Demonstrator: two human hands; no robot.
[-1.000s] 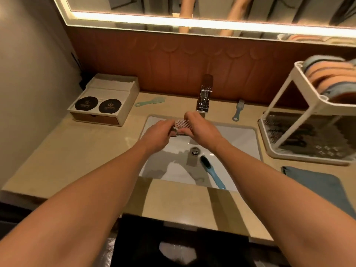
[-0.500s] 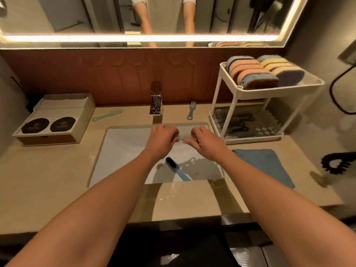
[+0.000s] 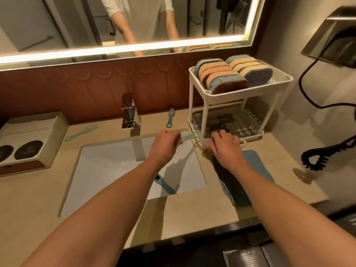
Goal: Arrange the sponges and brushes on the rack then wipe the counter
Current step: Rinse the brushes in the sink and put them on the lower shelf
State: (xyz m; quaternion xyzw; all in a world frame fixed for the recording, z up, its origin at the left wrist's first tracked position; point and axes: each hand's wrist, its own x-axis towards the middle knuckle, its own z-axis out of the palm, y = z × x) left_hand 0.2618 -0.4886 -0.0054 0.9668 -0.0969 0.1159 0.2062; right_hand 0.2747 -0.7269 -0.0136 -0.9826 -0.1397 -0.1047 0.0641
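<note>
Two rows of sponges are counted on the one rack; the number per row cannot be told. Four colour-handled brushes are counted: the held brush, the left counter brush, the rear counter brush, the sink brush. One pink dotted piece, one cloth, one tap and one box are seen.

You are at a bathroom vanity: a white sink sits in the beige counter below your left hand, a tap and lit mirror stand beyond it, and a metal wall box with a coiled cord lies right of your right hand.
</note>
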